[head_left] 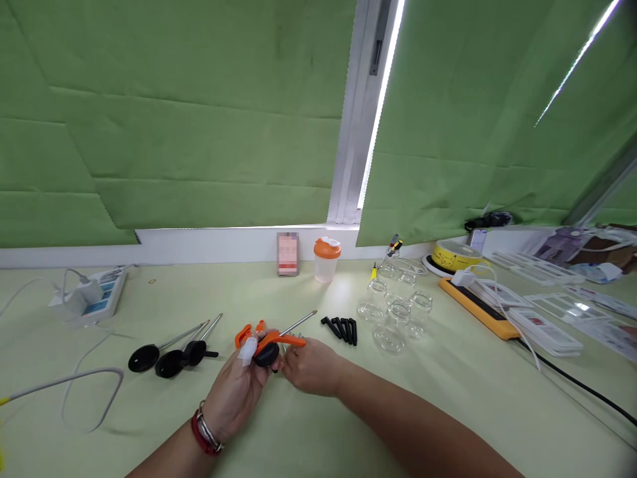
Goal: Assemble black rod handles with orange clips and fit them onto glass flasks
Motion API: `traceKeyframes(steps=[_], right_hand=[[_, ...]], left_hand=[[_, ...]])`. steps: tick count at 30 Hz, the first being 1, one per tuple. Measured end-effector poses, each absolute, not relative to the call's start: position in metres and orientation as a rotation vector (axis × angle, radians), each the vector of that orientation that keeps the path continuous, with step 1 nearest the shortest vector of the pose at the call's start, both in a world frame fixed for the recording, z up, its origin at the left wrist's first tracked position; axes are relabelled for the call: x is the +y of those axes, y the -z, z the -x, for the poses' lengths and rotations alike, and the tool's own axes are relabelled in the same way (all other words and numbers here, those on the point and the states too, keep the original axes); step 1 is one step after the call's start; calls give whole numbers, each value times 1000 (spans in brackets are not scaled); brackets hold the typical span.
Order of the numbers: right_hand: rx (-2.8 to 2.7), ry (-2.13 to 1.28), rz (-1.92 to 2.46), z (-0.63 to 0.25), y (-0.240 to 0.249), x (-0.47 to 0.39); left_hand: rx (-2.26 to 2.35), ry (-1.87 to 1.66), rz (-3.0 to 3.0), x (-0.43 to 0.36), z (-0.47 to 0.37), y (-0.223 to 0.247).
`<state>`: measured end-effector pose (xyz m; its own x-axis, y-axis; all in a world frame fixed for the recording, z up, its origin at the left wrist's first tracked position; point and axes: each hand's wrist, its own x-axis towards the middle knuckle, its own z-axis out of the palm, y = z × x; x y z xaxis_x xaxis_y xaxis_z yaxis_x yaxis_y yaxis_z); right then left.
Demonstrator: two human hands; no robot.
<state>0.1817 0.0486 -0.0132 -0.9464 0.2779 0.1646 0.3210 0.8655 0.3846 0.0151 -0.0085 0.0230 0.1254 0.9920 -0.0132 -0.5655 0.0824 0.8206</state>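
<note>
My left hand (239, 382) is closed around an orange plastic part (291, 340) with a round black piece (267, 354) against it. A thin metal rod (298, 322) slants up to the right from there. Something white (247, 350) shows at the left fingers; I cannot tell whether it is a wrap or a cap. My right hand (313, 366) pinches close to the orange part's right end, and what its fingertips hold is hidden. Several metal rods with round black ends (172, 362) lie to the left. Several short black pieces (341, 330) lie beyond my right hand.
Several clear glass vessels (391, 338) stand right of centre. A cup with an orange lid (324, 265) and a phone (287, 254) are at the wall. An orange power strip (480, 309) lies at right, a white one (107, 295) at left, with a loose cable (74, 378).
</note>
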Motion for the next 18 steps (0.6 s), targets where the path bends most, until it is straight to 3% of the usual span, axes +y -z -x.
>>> traceKeyframes(steps=[10,14,18], right_hand=[[-2536,826,239,-203,6,10],[-2499,415,236,-214,-25,-32],[-2131,-208,624,-214,-52,-39]], left_hand=[[693,-1312,-748,-8,-15,-27],[729,-1239,-748,-15,-23,-27],[688,-1065,-767,-29,-42,-15]])
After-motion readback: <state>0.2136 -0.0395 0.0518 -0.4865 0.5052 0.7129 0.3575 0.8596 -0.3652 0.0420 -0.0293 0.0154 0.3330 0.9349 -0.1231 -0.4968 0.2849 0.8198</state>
